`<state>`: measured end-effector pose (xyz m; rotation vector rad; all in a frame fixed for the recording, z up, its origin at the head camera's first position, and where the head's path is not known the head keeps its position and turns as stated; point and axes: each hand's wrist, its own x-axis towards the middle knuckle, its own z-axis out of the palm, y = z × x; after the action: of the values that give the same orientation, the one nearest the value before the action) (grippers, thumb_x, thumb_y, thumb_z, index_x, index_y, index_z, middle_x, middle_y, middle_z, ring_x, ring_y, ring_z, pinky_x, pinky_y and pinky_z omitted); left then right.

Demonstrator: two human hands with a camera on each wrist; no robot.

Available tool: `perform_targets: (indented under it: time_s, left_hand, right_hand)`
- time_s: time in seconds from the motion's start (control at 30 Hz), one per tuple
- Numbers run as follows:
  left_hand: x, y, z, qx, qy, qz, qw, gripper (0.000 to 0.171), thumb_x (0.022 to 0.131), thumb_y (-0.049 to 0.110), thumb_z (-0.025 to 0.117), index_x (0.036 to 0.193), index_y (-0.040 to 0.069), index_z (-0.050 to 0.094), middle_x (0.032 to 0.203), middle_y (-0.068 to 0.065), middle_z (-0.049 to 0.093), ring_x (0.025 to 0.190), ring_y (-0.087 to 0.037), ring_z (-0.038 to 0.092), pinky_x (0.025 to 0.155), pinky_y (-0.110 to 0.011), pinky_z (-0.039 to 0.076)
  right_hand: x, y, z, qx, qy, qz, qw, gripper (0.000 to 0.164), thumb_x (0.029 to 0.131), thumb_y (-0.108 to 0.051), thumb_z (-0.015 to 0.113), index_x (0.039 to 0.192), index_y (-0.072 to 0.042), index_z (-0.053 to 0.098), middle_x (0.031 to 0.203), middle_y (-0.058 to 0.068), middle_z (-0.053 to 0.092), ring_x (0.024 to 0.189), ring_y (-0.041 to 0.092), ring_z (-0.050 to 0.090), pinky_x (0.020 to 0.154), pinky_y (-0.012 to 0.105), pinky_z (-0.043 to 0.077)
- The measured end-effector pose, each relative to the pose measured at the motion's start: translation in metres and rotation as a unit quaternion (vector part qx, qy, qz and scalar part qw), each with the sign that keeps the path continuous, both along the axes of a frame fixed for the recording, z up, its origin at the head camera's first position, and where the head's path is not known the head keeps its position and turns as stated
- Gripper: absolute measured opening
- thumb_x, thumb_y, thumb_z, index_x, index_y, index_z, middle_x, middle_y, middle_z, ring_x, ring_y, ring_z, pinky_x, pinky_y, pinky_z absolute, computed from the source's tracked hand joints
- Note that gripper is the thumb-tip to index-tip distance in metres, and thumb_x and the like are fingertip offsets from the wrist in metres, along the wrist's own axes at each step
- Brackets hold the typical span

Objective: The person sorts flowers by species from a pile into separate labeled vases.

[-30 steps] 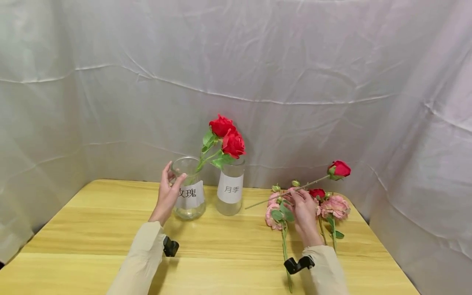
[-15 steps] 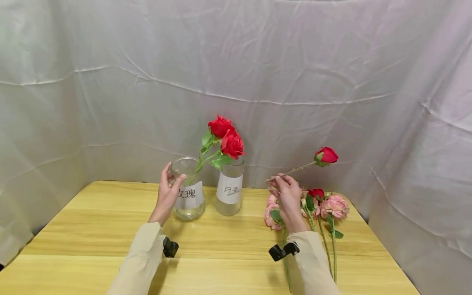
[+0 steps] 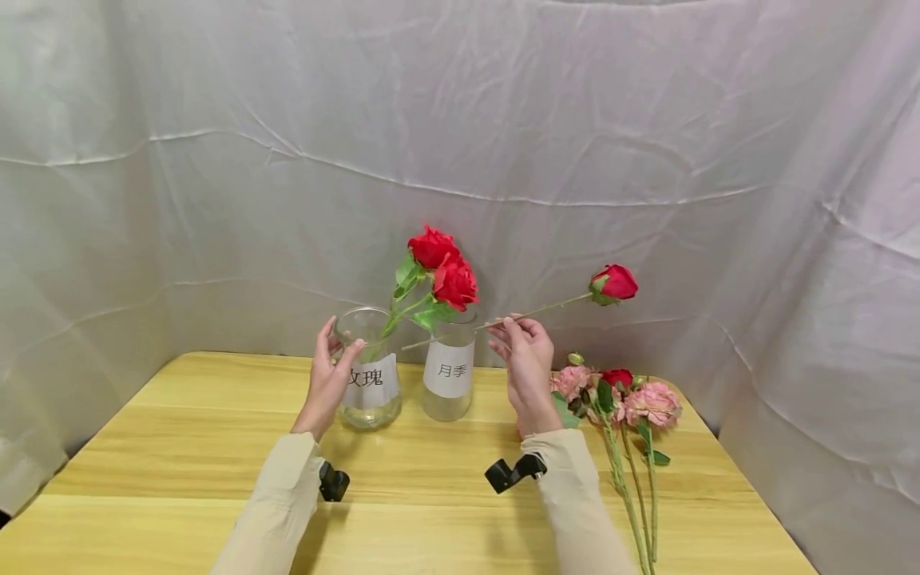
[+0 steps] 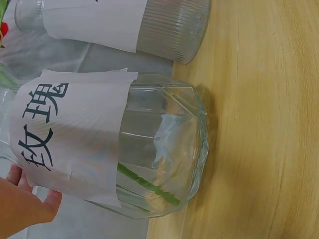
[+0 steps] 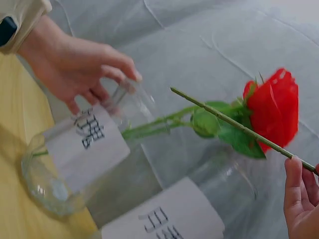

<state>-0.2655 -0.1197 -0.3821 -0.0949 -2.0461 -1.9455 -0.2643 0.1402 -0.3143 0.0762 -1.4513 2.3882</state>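
Observation:
My left hand (image 3: 331, 383) grips the neck of a clear glass vase (image 3: 370, 415) from its left side. The vase stands on the table with a white label (image 4: 75, 134) reading 玫瑰. Two open red roses (image 3: 454, 281) lean out of it to the right; a green stem (image 4: 149, 185) shows through the glass near the bottom. Between thumb and fingers my right hand (image 3: 530, 367) pinches the stem of a single red rose (image 3: 614, 284). This rose is held aslant in the air, bloom up to the right, its bare stem end (image 5: 174, 91) pointing toward the vase mouth.
A narrower glass vase (image 3: 447, 409) labelled 月季 stands right of the first, below the held stem. At the table's right lie pink flowers (image 3: 652, 403) and another red rose (image 3: 616, 378), stems toward the front. A grey cloth (image 3: 460, 120) hangs behind the wooden table (image 3: 402, 527).
My right hand has lifted the single rose from above the lying flowers and carried it left and up toward the vases. My left hand has stayed on the vase.

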Motion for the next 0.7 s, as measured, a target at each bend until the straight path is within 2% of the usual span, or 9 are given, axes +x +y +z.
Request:
perform_targets:
  time_s: [0.13, 0.37, 0.53, 0.7]
  left_hand:
    - [0.0, 0.0, 0.001, 0.004, 0.0, -0.002, 1.0, 0.074, 0.099, 0.027, 0.053, 0.155, 0.011, 0.007, 0.144, -0.022, 0.032, 0.135, -0.035, 0.027, 0.111, -0.053, 0.022]
    - [-0.002, -0.001, 0.002, 0.011, -0.014, -0.011, 0.9998, 0.074, 0.099, 0.024, 0.053, 0.156, 0.012, 0.005, 0.145, -0.023, 0.03, 0.137, -0.034, 0.024, 0.112, -0.052, 0.02]
    - [-0.003, -0.002, 0.002, 0.012, -0.023, -0.014, 0.9996, 0.075, 0.099, 0.022, 0.053, 0.155, 0.009, 0.005, 0.146, -0.024, 0.029, 0.138, -0.035, 0.023, 0.112, -0.052, 0.02]
    - [0.0, -0.001, 0.002, 0.007, -0.016, -0.013, 0.9998, 0.075, 0.099, 0.026, 0.052, 0.156, 0.013, 0.004, 0.148, -0.024, 0.027, 0.139, -0.035, 0.022, 0.112, -0.053, 0.02]
  right_hand:
    - [0.0, -0.015, 0.005, -0.013, 0.01, -0.016, 1.0, 0.005, 0.097, 0.001, 0.053, 0.1, -0.001, 0.051, 0.088, 0.008, 0.066, 0.076, 0.014, 0.068, 0.063, 0.023, 0.054]
    - [0.0, -0.04, 0.009, -0.011, 0.02, -0.048, 0.999, 0.005, 0.095, 0.004, 0.054, 0.096, 0.0, 0.051, 0.083, 0.007, 0.065, 0.073, 0.014, 0.068, 0.059, 0.022, 0.054]
    - [-0.002, -0.053, 0.006, 0.023, 0.014, -0.067, 0.997, 0.005, 0.095, 0.002, 0.055, 0.098, 0.002, 0.051, 0.09, 0.015, 0.065, 0.074, 0.015, 0.068, 0.059, 0.022, 0.054]
    - [-0.002, -0.064, 0.004, 0.065, 0.026, -0.077, 0.995, 0.007, 0.093, 0.001, 0.058, 0.097, 0.003, 0.052, 0.097, 0.024, 0.066, 0.073, 0.016, 0.069, 0.058, 0.023, 0.055]
